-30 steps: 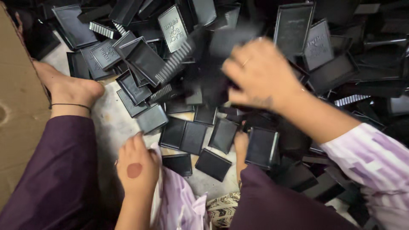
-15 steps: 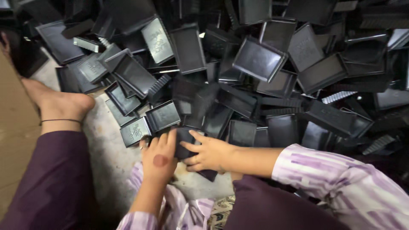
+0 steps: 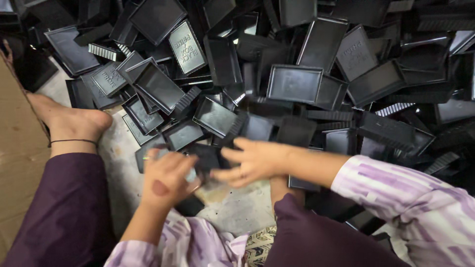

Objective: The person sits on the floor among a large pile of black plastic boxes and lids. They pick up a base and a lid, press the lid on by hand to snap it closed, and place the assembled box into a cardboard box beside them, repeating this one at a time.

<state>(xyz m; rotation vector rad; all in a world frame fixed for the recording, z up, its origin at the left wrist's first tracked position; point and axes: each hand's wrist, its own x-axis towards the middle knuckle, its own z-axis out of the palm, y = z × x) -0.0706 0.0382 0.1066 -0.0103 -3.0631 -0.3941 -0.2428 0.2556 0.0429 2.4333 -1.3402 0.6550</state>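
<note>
My left hand (image 3: 167, 179) and my right hand (image 3: 251, 161) meet low in the middle over a small black plastic piece (image 3: 207, 159). The left hand curls around its near side. The right hand's fingers stretch across its other side, touching it. The piece is blurred and mostly hidden by both hands. A big heap of black plastic box halves and lids (image 3: 297, 84) fills the floor just beyond the hands.
My bare foot (image 3: 74, 123) with a thin anklet rests on the pale floor (image 3: 237, 207) at the left. A brown cardboard sheet (image 3: 17, 148) lies along the left edge. My purple-clad knees sit at the bottom.
The right hand came down from the heap to meet the left hand. Both hands now close together on one black piece near my knees.
</note>
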